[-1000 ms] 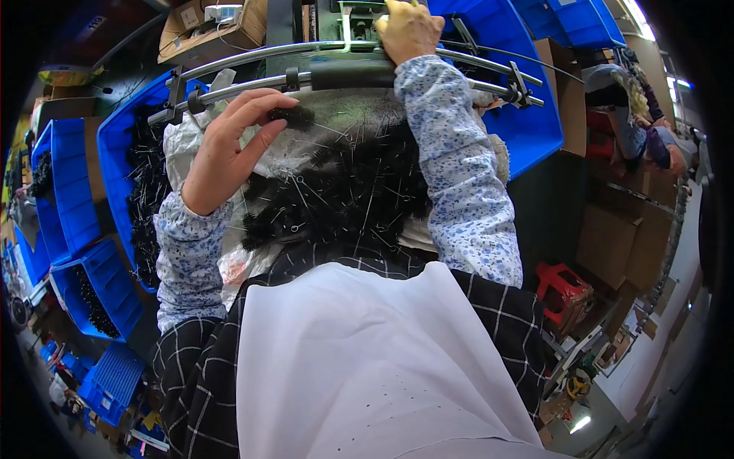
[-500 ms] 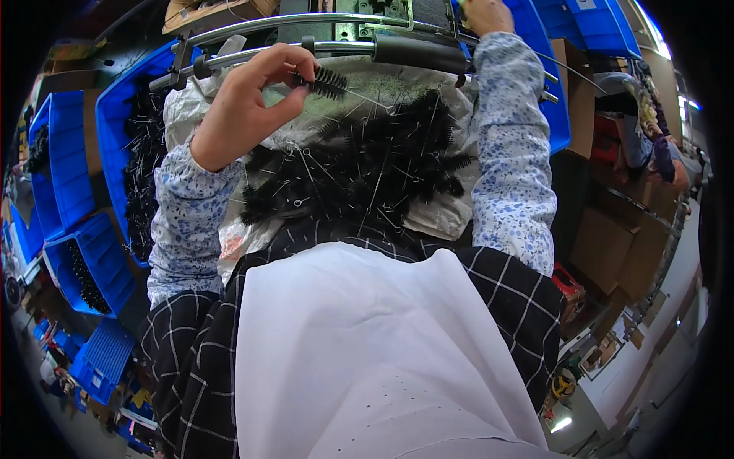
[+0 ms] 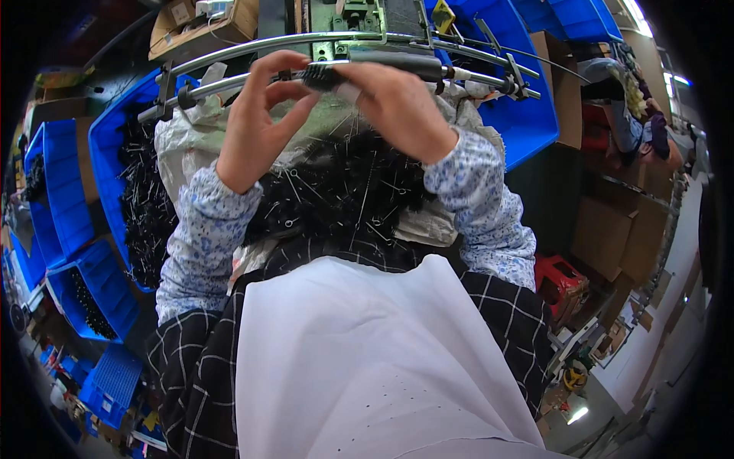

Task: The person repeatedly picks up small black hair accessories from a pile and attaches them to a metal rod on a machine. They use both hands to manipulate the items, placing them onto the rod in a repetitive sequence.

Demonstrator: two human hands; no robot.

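Observation:
A small black bristle brush (image 3: 321,77) is held up between my hands, just in front of the metal rails. The fingers of my right hand (image 3: 397,107) are closed on its right end, and a small white patch shows at the fingertips. My left hand (image 3: 264,126) is at the brush's left end, thumb and forefinger curved but apart. Whether a left fingertip touches the bristles is hard to tell. Below both hands lies a heap of black brushes (image 3: 329,187) with looped wire stems, on a pale sheet (image 3: 180,141) over my lap.
Bent metal rails (image 3: 252,47) cross in front of a machine (image 3: 344,23). A blue bin (image 3: 115,199) on the left holds many similar brushes; another blue bin (image 3: 527,122) stands at the right. Farther right are cardboard boxes (image 3: 604,237) and another person (image 3: 634,115).
My right hand has come back from the far right by the machine to the brush and closed on it. My left hand has moved slightly right, its fingers loosened from the brush.

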